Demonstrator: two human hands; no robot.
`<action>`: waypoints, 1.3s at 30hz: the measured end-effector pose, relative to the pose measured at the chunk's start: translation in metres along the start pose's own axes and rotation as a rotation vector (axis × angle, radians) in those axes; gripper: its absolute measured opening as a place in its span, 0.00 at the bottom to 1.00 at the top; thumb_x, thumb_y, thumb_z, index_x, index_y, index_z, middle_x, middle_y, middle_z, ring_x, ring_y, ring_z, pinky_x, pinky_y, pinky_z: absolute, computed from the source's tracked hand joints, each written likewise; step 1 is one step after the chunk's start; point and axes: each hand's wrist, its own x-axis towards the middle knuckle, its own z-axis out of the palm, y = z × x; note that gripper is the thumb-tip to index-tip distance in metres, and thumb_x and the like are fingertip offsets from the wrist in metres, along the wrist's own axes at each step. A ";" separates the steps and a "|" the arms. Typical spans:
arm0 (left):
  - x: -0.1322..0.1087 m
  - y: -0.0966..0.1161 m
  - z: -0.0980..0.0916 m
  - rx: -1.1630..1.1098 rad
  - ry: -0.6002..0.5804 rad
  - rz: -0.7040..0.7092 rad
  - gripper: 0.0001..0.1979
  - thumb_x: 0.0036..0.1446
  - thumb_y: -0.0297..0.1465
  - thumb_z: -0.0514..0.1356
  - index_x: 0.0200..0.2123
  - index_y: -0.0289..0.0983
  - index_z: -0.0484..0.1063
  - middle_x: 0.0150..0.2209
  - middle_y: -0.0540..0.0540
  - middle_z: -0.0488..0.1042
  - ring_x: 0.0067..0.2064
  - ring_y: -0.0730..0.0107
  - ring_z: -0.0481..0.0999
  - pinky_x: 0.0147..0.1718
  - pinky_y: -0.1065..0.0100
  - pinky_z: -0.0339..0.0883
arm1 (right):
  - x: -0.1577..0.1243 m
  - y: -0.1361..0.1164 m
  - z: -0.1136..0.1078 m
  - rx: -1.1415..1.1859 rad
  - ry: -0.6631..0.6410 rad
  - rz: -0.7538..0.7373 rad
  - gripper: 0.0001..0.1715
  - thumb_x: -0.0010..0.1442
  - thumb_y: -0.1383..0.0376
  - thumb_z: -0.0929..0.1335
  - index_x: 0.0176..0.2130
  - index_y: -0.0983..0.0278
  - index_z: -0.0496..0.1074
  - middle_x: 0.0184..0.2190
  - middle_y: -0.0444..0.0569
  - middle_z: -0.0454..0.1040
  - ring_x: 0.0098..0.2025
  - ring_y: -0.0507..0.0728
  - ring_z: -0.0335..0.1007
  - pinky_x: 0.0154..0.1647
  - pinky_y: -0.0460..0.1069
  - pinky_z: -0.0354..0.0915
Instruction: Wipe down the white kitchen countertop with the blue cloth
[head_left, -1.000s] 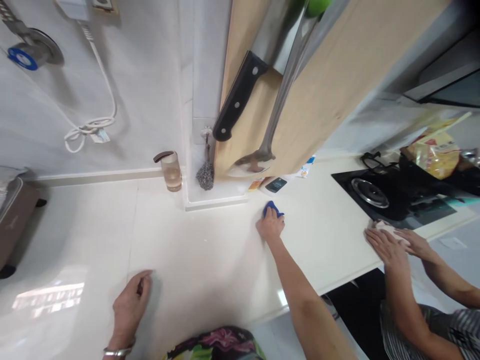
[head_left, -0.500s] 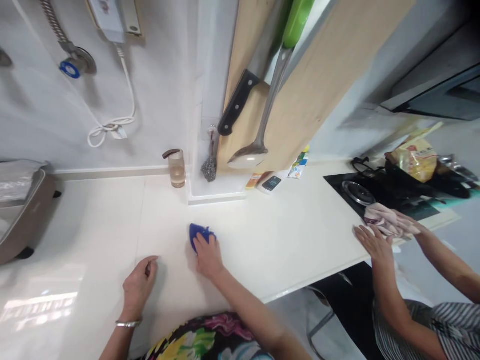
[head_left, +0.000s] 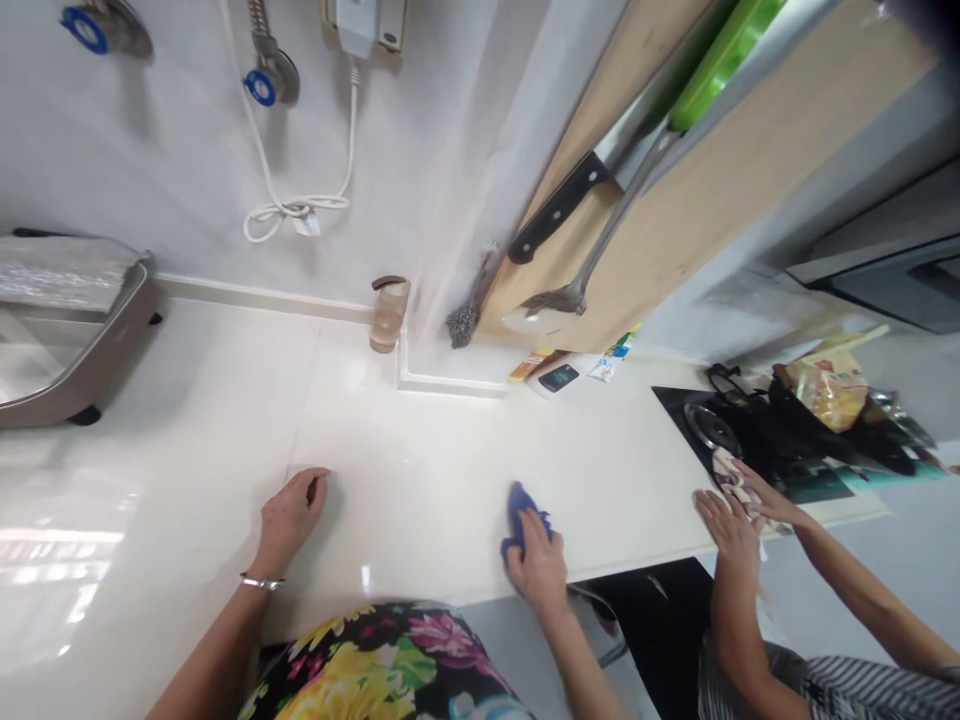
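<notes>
My right hand presses a small blue cloth onto the white countertop near its front edge; the fingers are closed over the cloth. My left hand rests on the counter to the left, fingers loosely curled, holding nothing, with a bracelet at the wrist. A flowery garment shows below between my arms.
Another person's two hands hold a pale cloth at the edge of a black gas hob on the right. At the back stand a glass jar, a steel scourer, a phone, hanging knife and ladle; an appliance sits left.
My right hand slid the blue cloth from the back of the counter to the left, then right and toward the front edge. The view shifted; my left hand stayed put.
</notes>
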 end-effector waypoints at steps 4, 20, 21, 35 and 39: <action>0.000 -0.002 0.002 -0.021 0.024 0.024 0.18 0.65 0.38 0.50 0.48 0.42 0.77 0.42 0.48 0.82 0.37 0.68 0.78 0.34 0.71 0.65 | 0.040 0.028 -0.009 -0.209 -0.115 0.353 0.32 0.62 0.64 0.60 0.62 0.70 0.65 0.62 0.62 0.65 0.53 0.71 0.65 0.53 0.62 0.66; 0.000 -0.008 0.004 -0.088 -0.036 0.000 0.18 0.65 0.39 0.50 0.49 0.42 0.76 0.48 0.47 0.82 0.39 0.67 0.81 0.40 0.69 0.70 | 0.239 -0.105 0.024 -0.176 -0.204 0.208 0.32 0.57 0.64 0.65 0.59 0.70 0.66 0.57 0.63 0.66 0.53 0.71 0.61 0.48 0.60 0.66; 0.000 -0.008 0.003 -0.091 -0.038 0.001 0.18 0.65 0.39 0.50 0.49 0.42 0.76 0.48 0.47 0.82 0.40 0.67 0.81 0.40 0.68 0.70 | 0.242 -0.121 0.026 -0.158 -0.208 0.167 0.33 0.57 0.64 0.65 0.61 0.70 0.66 0.58 0.63 0.65 0.54 0.71 0.61 0.49 0.60 0.65; -0.004 -0.006 0.002 -0.080 0.000 0.026 0.18 0.65 0.39 0.49 0.48 0.42 0.75 0.47 0.47 0.82 0.42 0.66 0.81 0.42 0.68 0.69 | 0.142 -0.207 0.025 0.411 -0.112 -0.387 0.47 0.51 0.70 0.63 0.69 0.68 0.55 0.73 0.56 0.48 0.69 0.71 0.48 0.67 0.67 0.55; -0.005 -0.007 0.000 -0.065 0.022 0.029 0.17 0.65 0.37 0.50 0.48 0.41 0.75 0.48 0.47 0.82 0.42 0.65 0.81 0.42 0.67 0.69 | 0.118 -0.177 0.023 0.636 -0.052 -0.379 0.44 0.56 0.70 0.61 0.70 0.68 0.51 0.72 0.61 0.49 0.71 0.66 0.48 0.69 0.66 0.56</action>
